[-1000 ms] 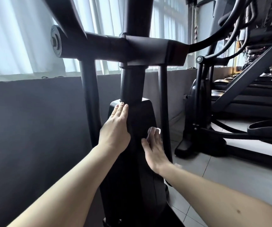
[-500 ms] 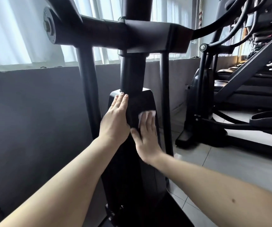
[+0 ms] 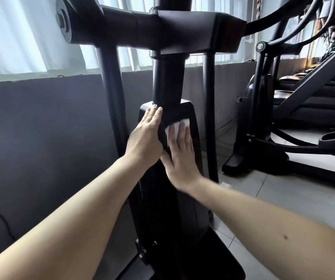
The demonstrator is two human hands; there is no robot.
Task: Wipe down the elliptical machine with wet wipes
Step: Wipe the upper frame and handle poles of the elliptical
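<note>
Head view: right hand (image 3: 179, 158) pushed wet wipe (image 3: 183, 123) higher on elliptical machine (image 3: 195, 138).

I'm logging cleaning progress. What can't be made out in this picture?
Head view only:
wet wipe: mostly hidden under the right hand; only its upper edge shows.
right hand: motion-blurred, so finger detail is lost.
elliptical machine: top cut off by the upper edge, base by the lower edge.
black shroud: too dark to tell wiped from unwiped.
</note>
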